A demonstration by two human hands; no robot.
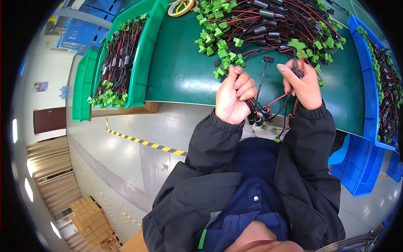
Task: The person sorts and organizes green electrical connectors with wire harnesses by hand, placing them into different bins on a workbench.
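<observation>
My left hand is closed around several wire harnesses, whose black cylindrical parts hang below it over the table's front edge. Green connectors lie just beyond its fingertips. My right hand pinches a wire harness by a black piece; a green connector above the fingers is blurred. Between my hands, a black connector on a dark cable stands out from the bunch. Ahead lies a big pile of red and black wire harnesses with green ends.
To the left, a green bin holds more harnesses. On the right, a blue bin holds others. Tape rolls lie at the back of the green tabletop. Another blue bin sits lower right.
</observation>
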